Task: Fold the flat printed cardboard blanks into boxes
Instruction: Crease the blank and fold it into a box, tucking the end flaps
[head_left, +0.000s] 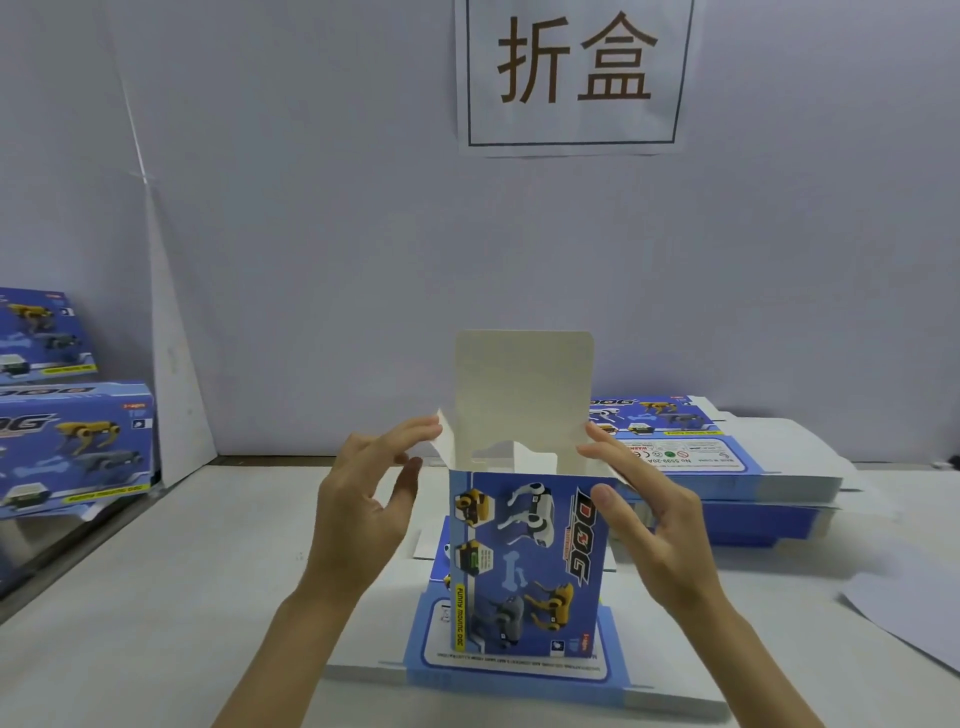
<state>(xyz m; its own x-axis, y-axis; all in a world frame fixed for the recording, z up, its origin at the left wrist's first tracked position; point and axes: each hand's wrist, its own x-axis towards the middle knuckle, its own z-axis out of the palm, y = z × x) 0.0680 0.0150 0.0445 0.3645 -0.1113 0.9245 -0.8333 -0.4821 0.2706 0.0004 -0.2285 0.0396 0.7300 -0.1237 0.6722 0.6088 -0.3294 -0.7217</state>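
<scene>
A blue printed box (524, 561) with robot-dog pictures stands upright on the table, its top open and its pale lid flap (524, 389) sticking straight up. My left hand (369, 509) is at the box's upper left, straight fingertips touching the small side flap, thumb clear of the box. At the upper right corner my right hand (649, 525) grips the box, thumb on the printed front and fingers against the right side flap. Under the box lies a flat blank (519, 673), printed side up.
A stack of flat blanks (727, 467) sits at the back right. Folded boxes (72, 447) are piled at the left edge. A white sheet (909, 613) lies at the right. A paper sign (571, 73) hangs on the wall behind.
</scene>
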